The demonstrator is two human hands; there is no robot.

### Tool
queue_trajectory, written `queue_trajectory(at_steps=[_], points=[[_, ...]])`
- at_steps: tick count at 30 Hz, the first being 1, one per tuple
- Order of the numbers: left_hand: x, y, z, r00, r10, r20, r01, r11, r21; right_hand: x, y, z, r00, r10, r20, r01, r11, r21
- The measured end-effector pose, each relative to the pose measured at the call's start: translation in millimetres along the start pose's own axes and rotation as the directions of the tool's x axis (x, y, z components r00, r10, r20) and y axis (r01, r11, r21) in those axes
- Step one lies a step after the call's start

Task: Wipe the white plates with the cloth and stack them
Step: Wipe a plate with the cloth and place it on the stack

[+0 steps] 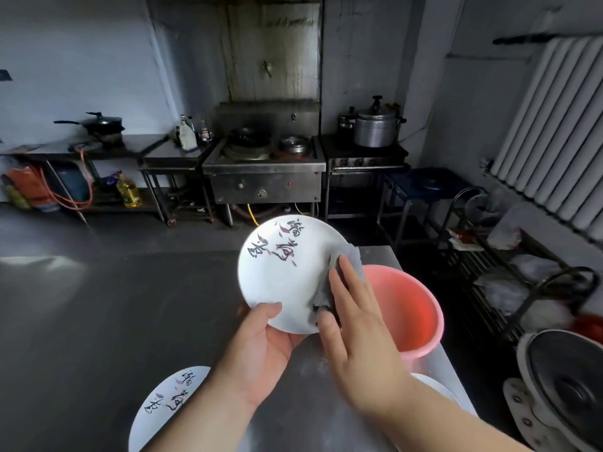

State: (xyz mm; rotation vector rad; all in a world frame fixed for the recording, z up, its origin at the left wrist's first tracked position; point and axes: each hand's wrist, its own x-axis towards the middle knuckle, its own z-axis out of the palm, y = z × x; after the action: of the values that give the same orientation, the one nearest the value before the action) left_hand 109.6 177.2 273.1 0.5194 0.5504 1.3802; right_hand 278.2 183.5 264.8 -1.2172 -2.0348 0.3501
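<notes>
A person stands at a steel table (98,321) in a dim kitchen, holding a white plate (287,275) up above it. The plate is tilted so its face looks toward the person, with dark brush-style lettering running across its upper half from lower left to upper right. The left hand (261,347) grips the plate at its bottom edge: the thumb lies curled over the front rim, the palm sits below, and the other fingers are hidden behind the plate. The right hand (355,327) presses a grey cloth (342,282) flat against the plate's right side, fingers straight and close together, pointing up and to the left, thumb held out toward the lower rim. The cloth bunches out above and below the fingers.

Just behind the right hand stands a pink bucket (408,308). A second plate (163,406) with the same lettering lies flat on the table near the left forearm. Another white plate's edge (434,386) shows beyond the right forearm. Across the room are a stove (264,168) and a metal pot (377,128).
</notes>
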Motion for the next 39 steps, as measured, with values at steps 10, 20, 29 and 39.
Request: queue_trajectory(at_steps=[10, 20, 29, 39], points=[[2, 27, -3, 0.989, -0.118, 0.092, 0.112, 0.991, 0.072, 29, 17, -42, 0.994, -0.085, 0.070, 0.085, 0.996, -0.005], [-8, -1, -6, 0.994, -0.032, 0.104, 0.028, 0.999, 0.035, 1, 3, -21, 0.999, -0.002, 0.045, 0.001, 1.000, 0.019], [-3, -7, 7, 0.990, -0.103, 0.091, 0.104, 0.995, -0.003, -28, -3, 10, 0.993, 0.063, -0.102, -0.052, 0.993, 0.110], [10, 2, -12, 1.000, 0.001, 0.015, 0.000, 0.999, -0.040, -22, -15, -17, 0.987, 0.014, 0.158, -0.007, 0.999, -0.043]])
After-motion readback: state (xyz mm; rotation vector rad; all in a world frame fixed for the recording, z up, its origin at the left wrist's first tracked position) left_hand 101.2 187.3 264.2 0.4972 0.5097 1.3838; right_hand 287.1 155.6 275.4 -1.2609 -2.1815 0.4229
